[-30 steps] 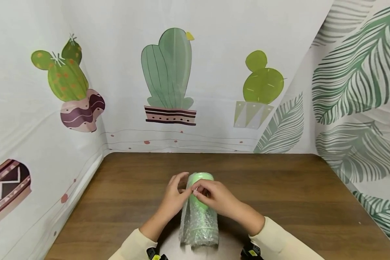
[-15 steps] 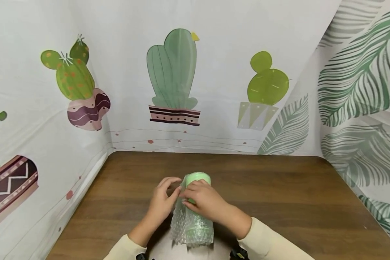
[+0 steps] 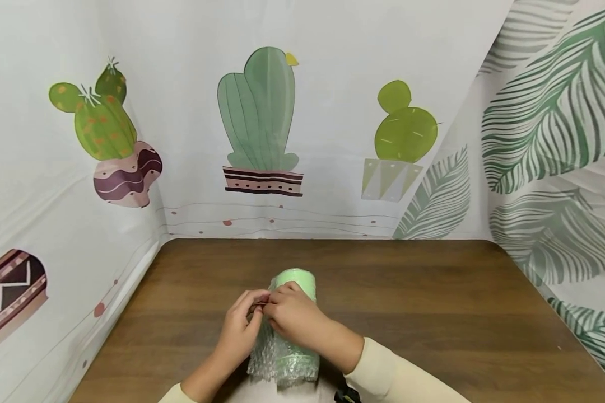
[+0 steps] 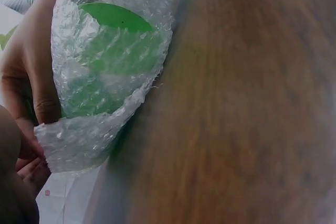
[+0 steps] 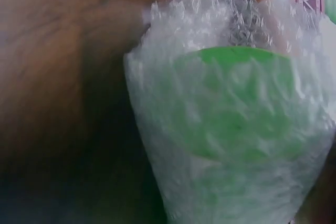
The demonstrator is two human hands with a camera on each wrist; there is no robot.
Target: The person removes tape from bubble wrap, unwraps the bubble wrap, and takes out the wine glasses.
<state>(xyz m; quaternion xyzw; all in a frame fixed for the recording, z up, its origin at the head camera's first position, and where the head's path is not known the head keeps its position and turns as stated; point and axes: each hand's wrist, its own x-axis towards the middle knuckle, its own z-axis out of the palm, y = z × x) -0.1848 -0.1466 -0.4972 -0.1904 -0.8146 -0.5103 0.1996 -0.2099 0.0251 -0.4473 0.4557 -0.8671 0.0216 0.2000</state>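
Observation:
A light green cylinder (image 3: 305, 279) lies on the table, its long side running away from me. Clear bubble wrap (image 3: 262, 358) goes round it, with a loose flap along the left side. My left hand (image 3: 237, 330) pinches the flap's edge near the far end between thumb and fingers. Right against it, my right hand (image 3: 297, 318) reaches over the cylinder and grips the same edge with curled fingers. In the left wrist view, the wrap (image 4: 84, 145) stands out beyond the round green end (image 4: 118, 17). The right wrist view shows that green end (image 5: 236, 114) through the wrap.
The brown wooden table (image 3: 433, 313) stretches to both sides and behind the cylinder. A white cloth (image 3: 333, 112) printed with cacti and leaves hangs along its back and sides. A black wrist strap (image 3: 347, 395) shows below the right sleeve (image 3: 383, 366).
Both hands have shifted left with the edge of the bubble wrap, opening a flap out beside the cylinder. The cylinder appears slightly further left in the head view.

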